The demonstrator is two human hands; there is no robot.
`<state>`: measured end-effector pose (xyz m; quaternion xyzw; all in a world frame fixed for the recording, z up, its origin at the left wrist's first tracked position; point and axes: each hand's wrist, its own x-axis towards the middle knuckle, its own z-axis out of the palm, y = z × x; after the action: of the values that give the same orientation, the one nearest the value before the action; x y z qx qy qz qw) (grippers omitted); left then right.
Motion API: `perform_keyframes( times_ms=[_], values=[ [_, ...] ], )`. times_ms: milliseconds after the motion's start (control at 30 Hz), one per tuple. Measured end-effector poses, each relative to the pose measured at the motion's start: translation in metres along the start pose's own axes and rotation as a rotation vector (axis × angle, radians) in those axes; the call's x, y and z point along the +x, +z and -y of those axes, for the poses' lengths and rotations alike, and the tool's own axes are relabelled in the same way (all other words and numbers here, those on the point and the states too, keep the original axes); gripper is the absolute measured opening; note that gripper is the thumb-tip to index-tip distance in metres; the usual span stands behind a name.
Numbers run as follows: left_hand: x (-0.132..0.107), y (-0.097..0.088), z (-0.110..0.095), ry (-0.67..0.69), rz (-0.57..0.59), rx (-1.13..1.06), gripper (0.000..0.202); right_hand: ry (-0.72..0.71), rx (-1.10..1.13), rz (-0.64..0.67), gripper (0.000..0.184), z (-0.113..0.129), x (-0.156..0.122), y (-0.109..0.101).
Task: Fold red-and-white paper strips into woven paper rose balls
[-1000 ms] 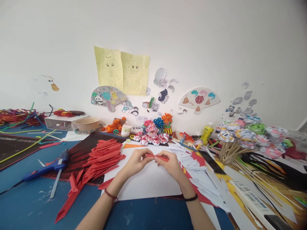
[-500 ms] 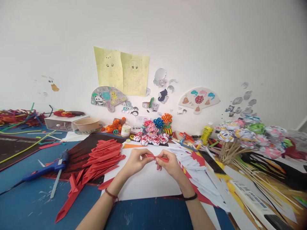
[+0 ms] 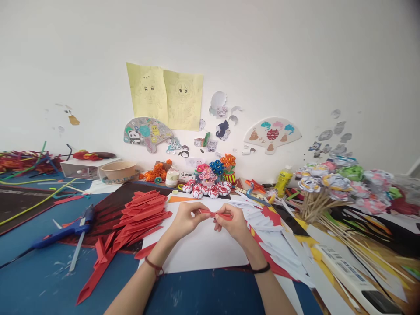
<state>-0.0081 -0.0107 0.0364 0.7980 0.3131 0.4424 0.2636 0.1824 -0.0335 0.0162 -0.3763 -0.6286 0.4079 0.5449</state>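
Between both hands runs a narrow folded strip of red paper [image 3: 212, 214], held level above a white sheet [image 3: 203, 251]. My left hand [image 3: 190, 220] pinches its left end between thumb and fingers. The right end is gripped by my right hand [image 3: 231, 218] in the same way, and fingers cover much of the strip. To the left lies a heap of folded red paper strips [image 3: 141, 216]. A spread of folded white paper strips [image 3: 272, 236] lies to the right of my right hand.
A blue glue gun [image 3: 65, 229] rests at the left. Behind the sheet stand red-and-white paper flowers [image 3: 206, 189]. Paper flowers on sticks [image 3: 328, 183], a yellow bottle [image 3: 282, 181] and a white power strip [image 3: 351, 275] are at the right. A beige bowl [image 3: 118, 170] sits at the back left.
Both hands stay in nearly the same place with the red strip between them. A little more of the strip shows between the fingertips. The view has shifted slightly.
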Motion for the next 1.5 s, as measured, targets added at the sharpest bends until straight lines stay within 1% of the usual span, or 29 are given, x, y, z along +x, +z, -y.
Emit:
perform_keyframes(
  times_ms=[167, 333, 533, 767, 967, 1033, 1233, 1367, 1500],
  values=[
    [-0.001, 0.001, 0.0, 0.025, 0.004, -0.025, 0.022, 0.021, 0.044, 0.071, 0.026, 0.004, 0.0, 0.003],
    [-0.003, 0.004, -0.001, 0.038, -0.006, -0.002, 0.021, 0.024, 0.038, 0.062, 0.027, 0.003, 0.001, 0.004],
    [-0.003, 0.003, 0.0, 0.005, -0.053, 0.05, 0.025, 0.049, 0.089, 0.081, 0.031, 0.002, 0.002, 0.002],
    [-0.003, 0.001, -0.003, -0.022, -0.039, -0.007, 0.026, 0.058, 0.143, 0.105, 0.031, 0.002, 0.001, -0.002],
    [-0.004, 0.002, -0.005, -0.018, -0.046, -0.021, 0.028, 0.096, 0.162, 0.122, 0.032, 0.005, 0.0, 0.003],
    [-0.005, 0.003, -0.005, -0.006, -0.052, -0.018, 0.027, 0.098, 0.135, 0.142, 0.032, 0.006, 0.0, 0.004],
    [-0.005, 0.002, -0.004, 0.009, -0.057, 0.015, 0.027, 0.066, -0.088, 0.157, 0.025, 0.005, -0.002, 0.003],
    [-0.004, -0.001, -0.002, 0.001, -0.029, 0.019, 0.027, 0.028, -0.123, 0.159, 0.02, 0.006, -0.003, 0.001],
    [-0.004, -0.005, -0.003, -0.005, 0.007, 0.028, 0.026, 0.009, -0.17, 0.165, 0.019, 0.008, -0.003, -0.001]
  ],
)
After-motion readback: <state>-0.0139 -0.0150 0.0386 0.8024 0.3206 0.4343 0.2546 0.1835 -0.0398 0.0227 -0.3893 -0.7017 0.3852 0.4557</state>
